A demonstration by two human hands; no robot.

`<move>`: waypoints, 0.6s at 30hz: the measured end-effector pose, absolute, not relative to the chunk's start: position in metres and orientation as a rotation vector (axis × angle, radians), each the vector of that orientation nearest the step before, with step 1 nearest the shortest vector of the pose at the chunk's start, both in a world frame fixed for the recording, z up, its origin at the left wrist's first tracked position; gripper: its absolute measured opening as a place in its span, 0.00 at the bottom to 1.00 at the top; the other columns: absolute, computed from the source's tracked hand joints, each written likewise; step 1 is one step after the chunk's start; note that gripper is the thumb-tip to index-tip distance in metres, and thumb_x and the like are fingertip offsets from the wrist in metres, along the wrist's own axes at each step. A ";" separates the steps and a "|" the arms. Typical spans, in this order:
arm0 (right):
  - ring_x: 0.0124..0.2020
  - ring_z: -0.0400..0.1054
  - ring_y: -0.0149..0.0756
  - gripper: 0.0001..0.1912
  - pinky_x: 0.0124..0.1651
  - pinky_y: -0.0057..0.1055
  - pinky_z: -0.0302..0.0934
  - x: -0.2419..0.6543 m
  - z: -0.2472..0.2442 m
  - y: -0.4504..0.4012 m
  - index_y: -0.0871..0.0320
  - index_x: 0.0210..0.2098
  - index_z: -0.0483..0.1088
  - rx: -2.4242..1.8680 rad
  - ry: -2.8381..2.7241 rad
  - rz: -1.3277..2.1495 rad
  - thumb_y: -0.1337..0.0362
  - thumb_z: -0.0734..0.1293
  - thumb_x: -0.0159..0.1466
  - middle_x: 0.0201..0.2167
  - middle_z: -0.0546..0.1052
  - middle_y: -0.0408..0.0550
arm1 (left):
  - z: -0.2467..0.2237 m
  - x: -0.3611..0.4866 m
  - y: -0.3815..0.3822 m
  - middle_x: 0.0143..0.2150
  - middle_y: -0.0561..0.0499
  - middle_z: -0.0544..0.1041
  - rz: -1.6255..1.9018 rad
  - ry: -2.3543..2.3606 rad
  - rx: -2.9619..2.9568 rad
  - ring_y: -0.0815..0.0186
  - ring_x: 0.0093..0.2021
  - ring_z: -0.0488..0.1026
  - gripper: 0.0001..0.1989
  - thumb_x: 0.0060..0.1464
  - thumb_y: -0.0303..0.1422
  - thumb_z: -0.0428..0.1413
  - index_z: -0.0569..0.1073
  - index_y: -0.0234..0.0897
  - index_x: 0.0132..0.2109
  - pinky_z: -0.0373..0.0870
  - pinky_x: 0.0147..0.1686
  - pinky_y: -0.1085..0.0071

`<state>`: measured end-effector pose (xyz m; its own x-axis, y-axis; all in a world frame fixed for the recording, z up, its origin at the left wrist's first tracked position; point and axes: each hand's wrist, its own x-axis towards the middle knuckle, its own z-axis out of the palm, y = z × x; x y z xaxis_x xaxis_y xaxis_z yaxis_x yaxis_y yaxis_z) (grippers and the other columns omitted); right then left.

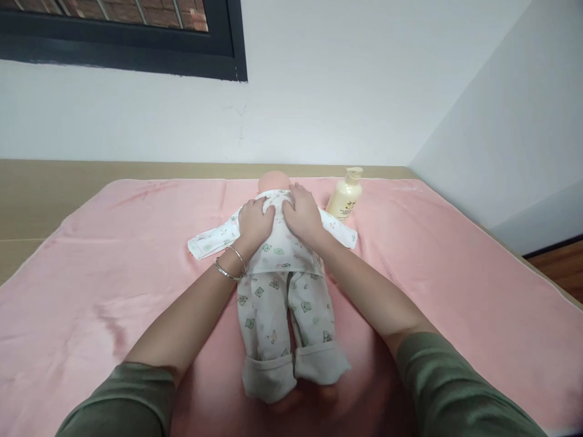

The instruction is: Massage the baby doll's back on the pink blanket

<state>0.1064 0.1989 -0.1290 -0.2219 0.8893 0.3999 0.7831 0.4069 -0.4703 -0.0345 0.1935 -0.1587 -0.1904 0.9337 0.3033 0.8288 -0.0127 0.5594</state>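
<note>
In the head view, a doll [285, 258] in printed white clothes lies stretched out under both hands, its head [274, 181] away from the wearer and its 2 legs toward the wearer. The left hand [255, 223] rests on the upper body at the left shoulder side, the right hand [304, 213] opposite it at the right. Both lie spread on the top [285, 250], thumbs angled inward and apart from each other, neither clamped on anything. The doll's 2 sleeves reach outward past the hands, and its trousers [268, 303], with 2 thick turned-up cuffs, lie between the forearms.

The hands cover the shoulders and parts of the sleeves. The doll's face is out of sight, and its feet, in shadow below the cuffs, are hard to make out. The lettering on the pump bottle [345, 197] is too small to read; this bottle stands just beyond the sleeve on the right. A bracelet [228, 277] circles the left wrist, and the green sleeves [122, 400] are cut off by the lower edge.

A creased pink cloth [136, 261] spreads over a pale wooden surface [54, 200] against a white wall [328, 91]. A dark window frame [228, 36], partly cropped, shows bars and brickwork at upper left.
</note>
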 end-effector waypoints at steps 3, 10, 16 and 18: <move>0.72 0.56 0.50 0.28 0.74 0.50 0.48 0.107 -0.128 0.199 0.65 0.65 0.65 -1.432 -1.992 0.145 0.63 0.54 0.68 0.69 0.67 0.61 | -0.160 -0.035 0.194 0.59 0.38 0.78 0.977 2.102 1.898 0.49 0.63 0.71 0.27 0.64 0.40 0.44 0.74 0.36 0.63 0.66 0.65 0.53; 0.58 0.70 0.54 0.25 0.64 0.47 0.61 0.106 -0.141 0.211 0.62 0.56 0.73 -1.556 -2.168 0.206 0.57 0.55 0.70 0.56 0.77 0.62 | -0.159 -0.034 0.193 0.58 0.38 0.78 0.917 2.124 1.975 0.48 0.61 0.72 0.27 0.64 0.39 0.43 0.73 0.36 0.64 0.66 0.64 0.53; 0.59 0.69 0.56 0.26 0.64 0.50 0.61 0.110 -0.136 0.213 0.61 0.59 0.70 -1.578 -2.236 0.189 0.54 0.54 0.71 0.58 0.75 0.62 | -0.158 -0.034 0.192 0.59 0.36 0.77 0.870 2.127 2.018 0.48 0.62 0.72 0.28 0.64 0.38 0.41 0.71 0.33 0.65 0.64 0.65 0.53; 0.59 0.69 0.57 0.27 0.64 0.50 0.61 0.111 -0.136 0.213 0.61 0.60 0.70 -1.578 -2.251 0.195 0.54 0.54 0.71 0.57 0.75 0.62 | -0.158 -0.035 0.192 0.59 0.35 0.77 0.860 2.118 2.030 0.48 0.62 0.72 0.29 0.64 0.38 0.41 0.71 0.33 0.65 0.64 0.65 0.52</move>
<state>0.1111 0.2127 -0.1356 -0.2946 0.9278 0.2291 0.8744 0.3584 -0.3270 -0.0347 0.1922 -0.1580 -0.1163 0.9422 0.3142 0.8945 -0.0382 0.4455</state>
